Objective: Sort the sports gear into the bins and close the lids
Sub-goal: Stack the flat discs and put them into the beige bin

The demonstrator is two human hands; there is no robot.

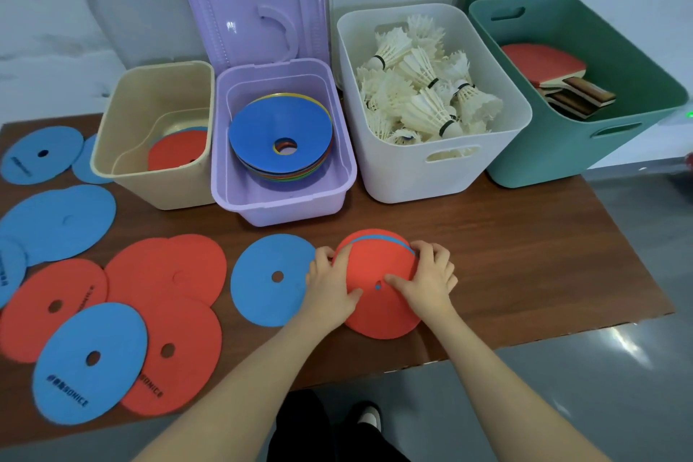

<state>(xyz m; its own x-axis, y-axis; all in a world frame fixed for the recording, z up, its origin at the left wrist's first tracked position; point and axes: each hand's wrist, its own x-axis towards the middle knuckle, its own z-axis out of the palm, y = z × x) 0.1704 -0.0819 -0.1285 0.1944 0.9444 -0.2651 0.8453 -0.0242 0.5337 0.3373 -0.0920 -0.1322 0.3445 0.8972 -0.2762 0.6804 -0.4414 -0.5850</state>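
While both hands were busy near the front edge of the desk (525,255), the left side was still a mess of loose flat discs: blue ones (41,154) at the far left, then a pile of red discs (165,274) overlapping each other, with a blue disc marked SONICE (88,364) lying on top of the nearest red one. Just right of those sat a single blue disc (268,279), flat on the wood.

Along the back, the beige bin (157,176) had a red disc in the bottom, and its grey lid (142,22) leaned on the wall behind. Next to it the purple bin (281,199) held a stack of cone-shaped markers (281,146), blue on top, with its purple lid (251,0) standing open. Then the white bin (431,176) was packed with white shuttlecocks (423,86), and the green bin (562,154) at the far right had table tennis paddles (555,71) in it.

In front of the purple and white bins, the left hand (330,289) and right hand (427,281) each had a grip on a small stack of discs (378,263), red on top with a blue edge peeking out at the far side. Fingers curled over the left and right rims, thumbs pressing on the top face. The stack looked tilted up a bit, near edge by the desk.
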